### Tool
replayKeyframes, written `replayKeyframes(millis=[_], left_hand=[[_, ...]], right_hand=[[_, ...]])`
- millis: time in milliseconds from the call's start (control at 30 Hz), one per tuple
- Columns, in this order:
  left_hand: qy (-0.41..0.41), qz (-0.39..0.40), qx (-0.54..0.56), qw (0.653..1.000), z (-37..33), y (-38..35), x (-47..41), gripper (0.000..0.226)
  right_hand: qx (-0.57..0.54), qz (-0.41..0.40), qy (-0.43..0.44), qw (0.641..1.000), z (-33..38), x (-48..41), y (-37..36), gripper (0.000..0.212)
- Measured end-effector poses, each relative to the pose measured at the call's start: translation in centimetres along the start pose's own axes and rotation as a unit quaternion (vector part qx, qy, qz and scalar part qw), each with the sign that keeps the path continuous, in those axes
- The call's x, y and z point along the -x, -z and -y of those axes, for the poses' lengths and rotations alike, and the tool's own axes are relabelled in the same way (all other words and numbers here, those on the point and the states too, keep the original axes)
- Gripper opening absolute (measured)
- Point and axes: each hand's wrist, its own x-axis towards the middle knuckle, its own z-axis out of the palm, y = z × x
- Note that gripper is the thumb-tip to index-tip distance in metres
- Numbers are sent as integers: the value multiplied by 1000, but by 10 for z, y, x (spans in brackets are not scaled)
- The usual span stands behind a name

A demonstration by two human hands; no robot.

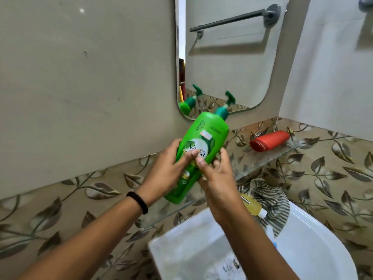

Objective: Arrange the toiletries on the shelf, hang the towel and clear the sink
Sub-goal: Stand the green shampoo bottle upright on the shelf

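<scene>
Holding one green bottle (pixel 201 150) in both hands, tilted, pump end up toward the mirror (pixel 228 57), base down near the front edge of the glass shelf (pixel 268 158). Left hand (pixel 163 170) wrapping the bottle's left side, fingers (pixel 190 153) curled part-way closed, thumb lying across the white label. Right hand (pixel 217 178) gripping the right side lower down, fingers closed round behind the bottle, thumb pressing the front just beside the left thumb. Both thumbs nearly touching on the label. Wearing one black band (pixel 138 202) on the left wrist.

Lying on its side on the glass shelf, well to the right of the green bottle: one red bottle (pixel 269 140), cap end pointing left. Resting at the back of the sink (pixel 314 235), behind the right forearm: one yellow bottle (pixel 253 207) with a white cap, lying on one striped towel (pixel 272 201) that is bunched up and draping over the sink's rim. Showing just beyond the right forearm, inside the sink: part of one more white container (pixel 269 231), too hidden to tell more. Hanging bare on the wall in the mirror's reflection: one grey towel rail (pixel 232 20). Reflecting the green bottle's pump top at the mirror's lower edge.
</scene>
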Motion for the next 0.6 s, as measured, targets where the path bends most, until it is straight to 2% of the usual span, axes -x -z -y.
replayKeyframes(millis=[67, 167, 267, 367, 467, 600], left_hand=[[-9, -31, 80, 996, -1, 4, 8, 38], [-17, -72, 142, 987, -2, 10, 22, 41], [-6, -119, 139, 983, -3, 11, 37, 43], [2, -159, 131, 979, -3, 6, 50, 48], [-11, -188, 115, 975, -4, 1, 55, 51], [-14, -199, 100, 975, -5, -3, 55, 53]], right_hand=[[30, 64, 26, 997, 10, -10, 2, 50], [77, 173, 36, 981, 20, -25, 5, 56], [105, 292, 15, 951, 28, -38, 7, 61], [112, 377, -6, 919, 32, -50, 8, 60], [125, 424, -16, 897, 32, -58, 10, 60], [114, 442, -44, 889, 30, -63, 14, 56]])
